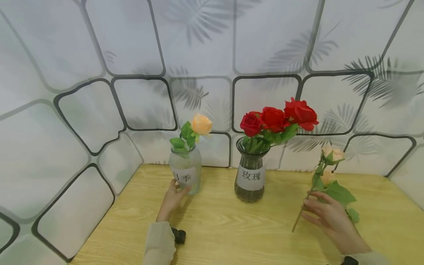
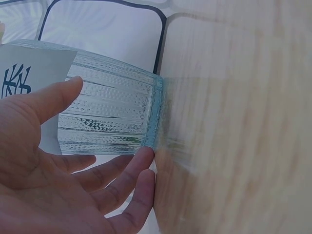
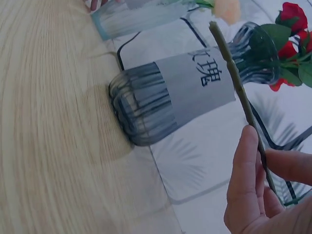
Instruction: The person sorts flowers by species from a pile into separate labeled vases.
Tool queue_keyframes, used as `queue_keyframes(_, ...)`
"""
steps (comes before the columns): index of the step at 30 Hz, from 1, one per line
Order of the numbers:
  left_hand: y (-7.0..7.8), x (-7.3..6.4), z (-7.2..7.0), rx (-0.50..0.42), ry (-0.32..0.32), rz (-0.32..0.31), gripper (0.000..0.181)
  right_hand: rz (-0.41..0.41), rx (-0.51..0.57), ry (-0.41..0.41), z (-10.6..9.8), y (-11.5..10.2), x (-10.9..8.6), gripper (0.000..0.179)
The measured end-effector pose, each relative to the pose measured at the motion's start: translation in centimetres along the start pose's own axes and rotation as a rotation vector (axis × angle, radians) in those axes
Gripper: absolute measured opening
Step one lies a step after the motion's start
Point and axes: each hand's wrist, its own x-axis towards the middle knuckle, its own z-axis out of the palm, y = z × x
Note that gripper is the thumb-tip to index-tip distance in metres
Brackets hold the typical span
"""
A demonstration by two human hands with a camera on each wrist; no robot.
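Observation:
My left hand [image 1: 173,198] holds the lower part of a clear ribbed glass vase [image 1: 195,160], thumb on one side and fingers on the other. The vase stands upright on the table, bears a white label [image 2: 44,63] with black characters, and has one peach rose [image 1: 202,125] in it. On the right, my right hand [image 1: 329,214] pinches the green stem [image 3: 239,83] of a leafy spray with two peach roses [image 1: 334,154]. This spray is held tilted above the table, its cut end toward the lower left. The hand partly hides its leaves.
Between the hands stands a dark grey glass vase [image 1: 250,194] with a white label, holding several red roses [image 1: 273,118] that lean right. A patterned cloth wall [image 1: 202,44] rises behind the wooden table [image 1: 232,235] and along its left side.

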Motion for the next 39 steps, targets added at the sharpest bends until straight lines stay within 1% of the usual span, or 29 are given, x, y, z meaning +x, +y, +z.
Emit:
queue_keyframes(2,0.0,-0.1,0.1,-0.002,-0.006,0.001,0.079,-0.003,0.025,0.014,0.4,0.1,0.0,0.021)
queue_keyframes(6,0.0,-0.1,0.2,-0.008,-0.003,0.005,0.079,-0.046,0.091,0.045,1.5,0.6,0.2,0.021)
queue_keyframes(8,0.0,-0.1,0.2,-0.011,-0.001,0.001,0.079,-0.053,0.131,0.066,2.1,0.7,0.2,0.022)
queue_keyframes(11,0.0,0.0,0.3,-0.009,0.001,-0.002,0.079,-0.040,0.187,0.093,2.9,0.7,0.3,0.028)
queue_keyframes(16,-0.1,0.1,0.2,-0.022,-0.001,-0.008,0.079,-0.037,0.246,0.141,4.3,0.6,0.5,0.038)
queue_keyframes(19,0.0,0.1,0.2,-0.024,-0.002,-0.013,0.079,-0.051,0.294,0.166,5.1,0.7,0.5,0.039)
queue_keyframes(24,-0.1,0.1,0.2,-0.014,0.006,-0.007,0.079,-0.082,0.380,0.175,6.4,1.1,0.5,0.041)
queue_keyframes(29,0.1,0.1,0.2,-0.012,0.009,-0.007,0.079,-0.092,0.383,0.193,7.8,1.2,0.6,0.040)
queue_keyframes(34,0.1,0.1,0.2,-0.011,0.006,-0.008,0.078,-0.131,0.376,0.215,9.1,1.4,0.5,0.037)
queue_keyframes(39,0.1,0.0,0.1,0.010,0.012,0.001,0.077,-0.185,0.451,0.215,10.3,1.7,0.4,0.029)
